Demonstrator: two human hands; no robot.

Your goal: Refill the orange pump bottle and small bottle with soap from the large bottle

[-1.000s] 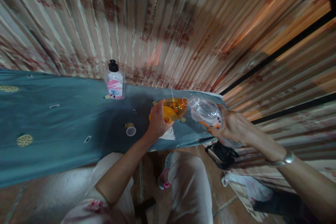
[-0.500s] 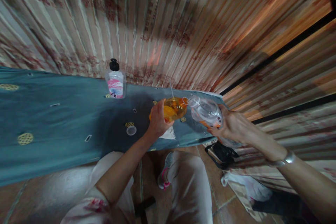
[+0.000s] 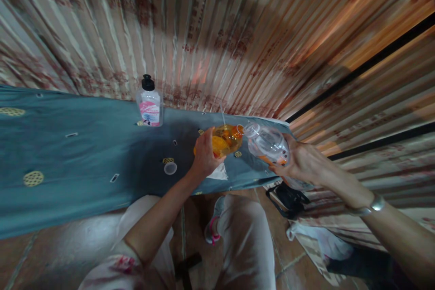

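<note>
Pale trousers [image 3: 247, 240], wristband [image 3: 377, 202] (perhaps metal)

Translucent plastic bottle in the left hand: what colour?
The bottle looks orange in the head view.

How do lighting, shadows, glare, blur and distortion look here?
Head view: dim, with an orange glow on the curtain at right; head view: dark shadow on the cloth beside the left hand; head view: highlights on the clear bottle and bracelet; head view: print on the black-capped bottle too soft to read, and edges look stretched.

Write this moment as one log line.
left grip: amber bottle; right grip: clear bottle, mouth facing amber bottle; black-capped bottle: upright
</note>
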